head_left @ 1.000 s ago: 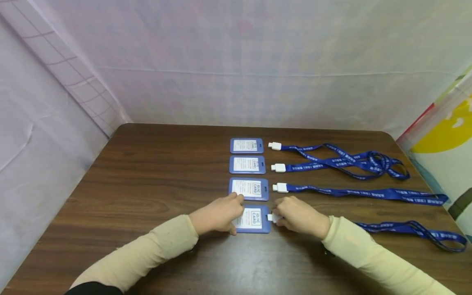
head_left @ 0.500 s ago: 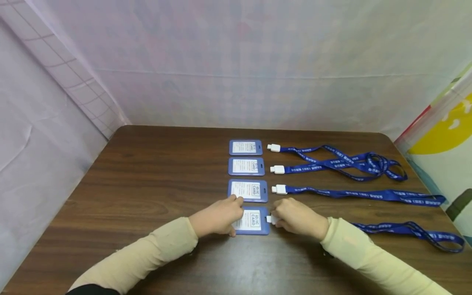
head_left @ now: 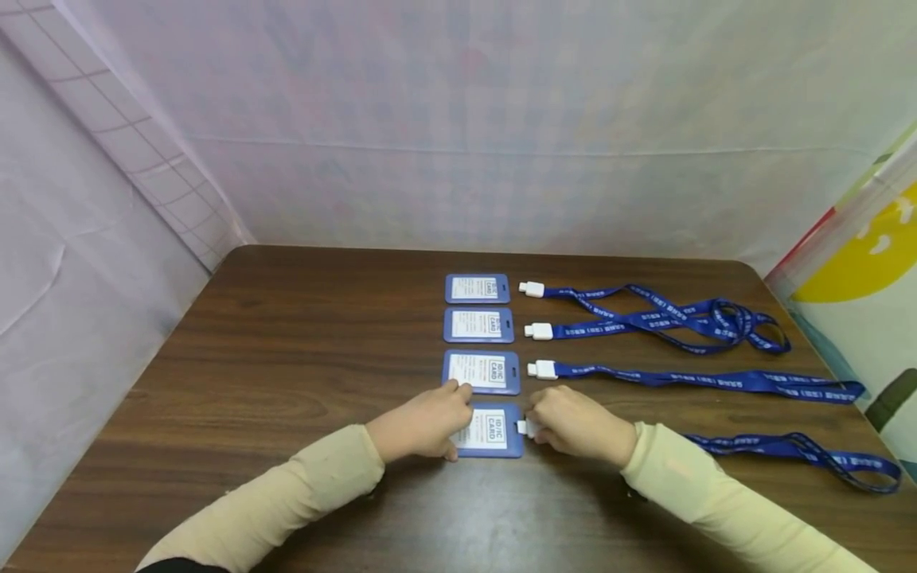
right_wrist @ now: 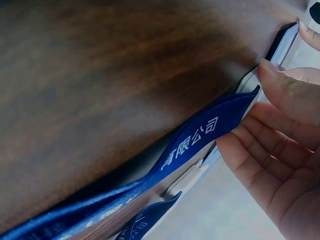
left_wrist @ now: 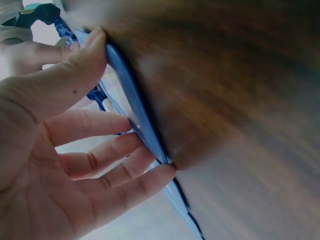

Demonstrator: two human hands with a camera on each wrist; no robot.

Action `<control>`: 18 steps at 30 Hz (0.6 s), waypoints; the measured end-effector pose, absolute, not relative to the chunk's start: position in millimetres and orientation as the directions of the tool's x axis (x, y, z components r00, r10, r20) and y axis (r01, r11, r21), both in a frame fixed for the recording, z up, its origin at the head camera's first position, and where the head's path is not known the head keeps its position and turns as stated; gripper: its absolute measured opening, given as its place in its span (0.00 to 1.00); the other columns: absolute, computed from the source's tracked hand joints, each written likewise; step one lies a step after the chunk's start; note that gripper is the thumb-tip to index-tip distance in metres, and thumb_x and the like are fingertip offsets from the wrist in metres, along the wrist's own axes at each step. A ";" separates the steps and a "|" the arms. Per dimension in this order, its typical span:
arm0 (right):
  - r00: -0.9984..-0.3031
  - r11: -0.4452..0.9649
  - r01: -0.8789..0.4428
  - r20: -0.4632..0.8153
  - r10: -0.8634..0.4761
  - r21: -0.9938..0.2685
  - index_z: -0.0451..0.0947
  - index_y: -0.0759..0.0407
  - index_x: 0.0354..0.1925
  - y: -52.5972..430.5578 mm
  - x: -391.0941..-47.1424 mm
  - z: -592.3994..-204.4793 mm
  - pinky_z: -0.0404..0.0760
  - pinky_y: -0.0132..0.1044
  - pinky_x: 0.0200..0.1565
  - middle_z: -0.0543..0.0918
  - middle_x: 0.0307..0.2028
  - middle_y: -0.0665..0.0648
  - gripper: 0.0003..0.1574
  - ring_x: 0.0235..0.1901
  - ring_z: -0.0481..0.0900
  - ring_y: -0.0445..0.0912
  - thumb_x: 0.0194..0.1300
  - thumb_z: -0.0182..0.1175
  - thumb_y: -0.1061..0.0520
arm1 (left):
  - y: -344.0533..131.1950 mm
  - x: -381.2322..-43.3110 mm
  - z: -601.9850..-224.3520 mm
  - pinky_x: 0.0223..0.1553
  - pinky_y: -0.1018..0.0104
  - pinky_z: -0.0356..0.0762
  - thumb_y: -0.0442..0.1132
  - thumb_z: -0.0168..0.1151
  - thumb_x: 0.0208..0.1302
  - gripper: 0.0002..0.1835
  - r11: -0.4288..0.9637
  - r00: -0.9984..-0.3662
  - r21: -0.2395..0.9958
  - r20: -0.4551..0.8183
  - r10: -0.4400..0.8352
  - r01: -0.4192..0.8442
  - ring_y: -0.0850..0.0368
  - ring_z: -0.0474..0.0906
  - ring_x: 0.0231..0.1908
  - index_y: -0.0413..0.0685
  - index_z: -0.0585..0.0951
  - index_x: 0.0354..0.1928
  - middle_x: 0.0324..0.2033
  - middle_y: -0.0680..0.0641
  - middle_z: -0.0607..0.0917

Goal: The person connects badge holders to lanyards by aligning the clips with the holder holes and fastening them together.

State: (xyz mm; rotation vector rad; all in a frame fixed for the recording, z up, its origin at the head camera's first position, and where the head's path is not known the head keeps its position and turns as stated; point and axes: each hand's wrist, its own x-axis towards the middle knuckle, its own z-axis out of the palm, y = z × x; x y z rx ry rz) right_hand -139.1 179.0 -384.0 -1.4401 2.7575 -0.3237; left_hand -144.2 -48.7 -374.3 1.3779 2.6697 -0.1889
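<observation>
Lying flat on the table, the nearest blue ID card holder [head_left: 496,430] has its slotted end facing right. My left hand [head_left: 426,419] holds its left end, thumb at the near edge and fingers toward the far edge. In the left wrist view the thumb and fingertips touch the holder's blue rim [left_wrist: 129,82]. Just right of the slot, my right hand [head_left: 582,423] pinches the white clip [right_wrist: 248,80] of the nearest blue lanyard [head_left: 795,446]. The clip's tip sits at the slot end; whether it enters the slot I cannot tell. The lanyard's strap [right_wrist: 210,122] trails off right.
Three more card holders lie in a column behind: one [head_left: 481,372], another [head_left: 478,325], and the farthest [head_left: 477,289]. Opposite each lies a lanyard with a white clip, such as the third one [head_left: 716,378]. The two farthest lanyards [head_left: 673,317] overlap. White cloth [head_left: 458,159] hangs behind the table [head_left: 322,334].
The scene has shifted slightly down in the head view. Both hands keep their hold on the card holder and the lanyard's clip, with no other visible movement.
</observation>
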 end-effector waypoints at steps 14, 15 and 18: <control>-0.579 0.559 -0.809 0.089 -0.810 -0.181 0.75 0.58 0.19 177.7 -137.8 -384.2 0.73 0.28 0.22 0.73 0.20 0.49 0.09 0.19 0.71 0.40 0.43 0.68 0.65 | -49.6 -144.4 -375.9 0.32 0.70 0.73 0.51 0.75 0.35 0.19 0.569 -0.568 -0.047 -0.168 0.806 0.821 0.56 0.67 0.32 0.46 0.81 0.26 0.30 0.48 0.71; -0.580 0.560 -0.809 0.089 -0.810 -0.180 0.75 0.58 0.20 177.7 -137.9 -384.3 0.73 0.28 0.22 0.73 0.20 0.49 0.09 0.19 0.71 0.40 0.43 0.68 0.65 | -49.5 -144.5 -376.2 0.32 0.70 0.73 0.51 0.75 0.35 0.19 0.569 -0.568 -0.047 -0.169 0.806 0.821 0.56 0.67 0.32 0.46 0.81 0.26 0.30 0.48 0.71; -0.581 0.562 -0.808 0.085 -0.809 -0.176 0.76 0.58 0.20 178.1 -138.0 -384.6 0.73 0.28 0.22 0.73 0.20 0.49 0.09 0.19 0.71 0.40 0.43 0.68 0.64 | -49.0 -145.0 -376.7 0.32 0.70 0.73 0.51 0.75 0.35 0.19 0.567 -0.567 -0.051 -0.170 0.806 0.822 0.56 0.67 0.32 0.46 0.81 0.26 0.31 0.48 0.71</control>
